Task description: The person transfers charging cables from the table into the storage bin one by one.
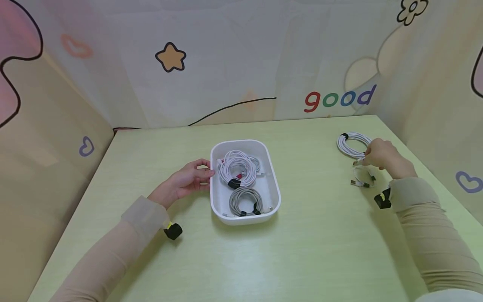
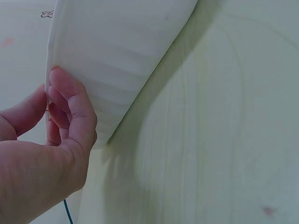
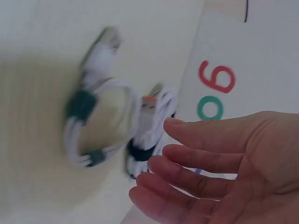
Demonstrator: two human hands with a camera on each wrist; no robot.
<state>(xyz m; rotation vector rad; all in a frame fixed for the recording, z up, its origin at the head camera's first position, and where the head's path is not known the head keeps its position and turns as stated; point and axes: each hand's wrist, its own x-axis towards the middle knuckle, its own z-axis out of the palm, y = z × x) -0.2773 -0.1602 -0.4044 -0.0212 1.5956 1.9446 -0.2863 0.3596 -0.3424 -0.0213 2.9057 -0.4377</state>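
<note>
My left hand (image 1: 188, 179) holds the left rim of a white plastic tub (image 1: 278, 193), its thumb on the edge and fingers against the outer wall (image 2: 121, 56). Inside the tub lie white coiled cables (image 1: 225, 170) with a black tie, and nearer me a grey coiled cable (image 1: 235, 203). At the right of the table, my right hand (image 1: 383, 157) hovers over a coiled white cable (image 1: 341, 147). Its fingers are spread loosely, with a gap to the thumb in the right wrist view. A short white cable (image 3: 72, 135) with dark ties lies close by.
The pale green tabletop (image 1: 309, 243) runs up to a printed cloth backdrop (image 1: 234, 63) behind and at both sides. Black wrist-camera mounts (image 1: 173, 231) show at both sleeves.
</note>
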